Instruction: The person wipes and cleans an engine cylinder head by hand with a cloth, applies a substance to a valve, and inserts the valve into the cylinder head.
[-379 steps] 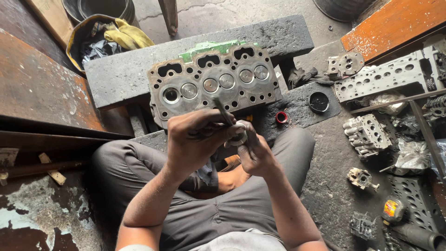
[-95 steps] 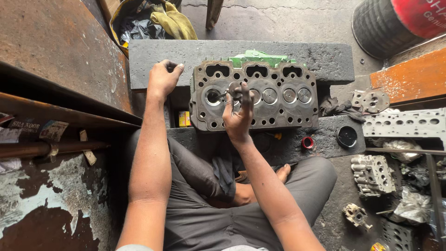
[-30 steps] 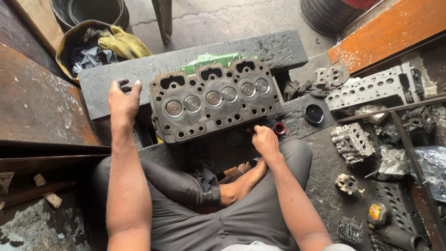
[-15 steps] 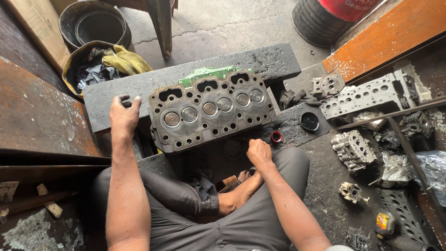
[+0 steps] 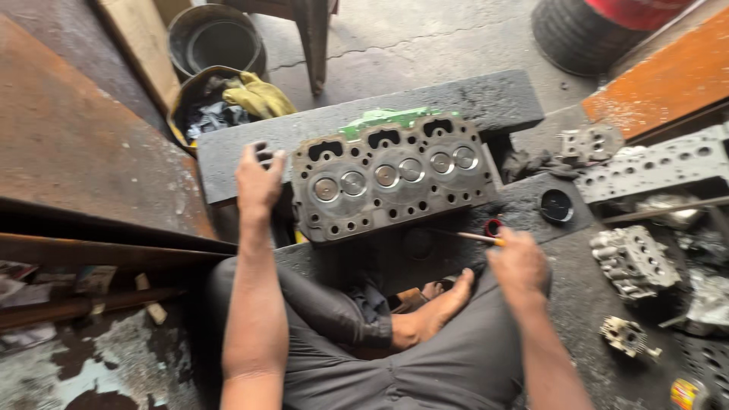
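Cylinder head (image 5: 391,178) steadied by left hand (image 5: 258,182) gripping its end, right hand (image 5: 520,262) now holding thin stick (image 5: 467,236)

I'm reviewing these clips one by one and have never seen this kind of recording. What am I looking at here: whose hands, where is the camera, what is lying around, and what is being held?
The camera sits on a person's head and looks down, so the arms entering from the bottom are their own. They sit cross-legged on a grimy workshop floor. In front of them a metal cylinder head with round valves rests on a dark block. The left hand grips a small dark object at the head's left end; what it is cannot be told. The right hand holds a thin stick-like tool beside a small red ring. More engine parts lie to the right, and a bucket with yellow gloves stands behind.
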